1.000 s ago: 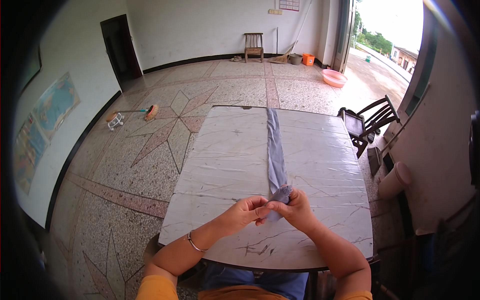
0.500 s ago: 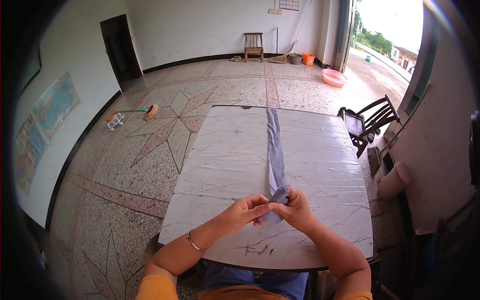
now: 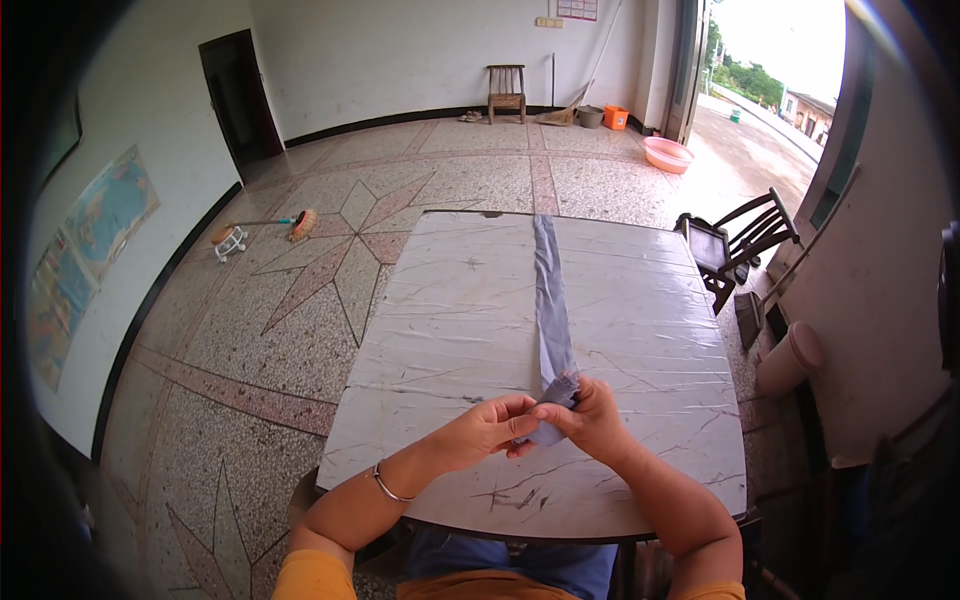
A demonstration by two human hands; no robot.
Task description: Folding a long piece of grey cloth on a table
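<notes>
A long, narrow strip of grey-blue cloth [image 3: 552, 300] runs from the far edge of the table towards me, slightly creased. Its near end is bunched into a small folded or rolled piece between my hands. My left hand [image 3: 497, 424] pinches this near end from the left, thumb and fingers closed. From the right, my right hand [image 3: 588, 415] grips the same bunch, its thumb pressed against the cloth close to the left fingertips. The fingers hide part of the folds. Both hands are just above the near half of the white marble-patterned table [image 3: 440, 320].
A dark wooden chair [image 3: 735, 240] stands by the table's far right corner. Along the right wall are a long-handled dustpan [image 3: 750, 318] and a pale bin [image 3: 790, 360]. A pink basin [image 3: 668, 154] sits near the doorway. On the floor at left lies a broom [image 3: 302, 225].
Almost nothing differs. Both hands keep their hold on the cloth, with only a slight shift of the fingers and the bunched end.
</notes>
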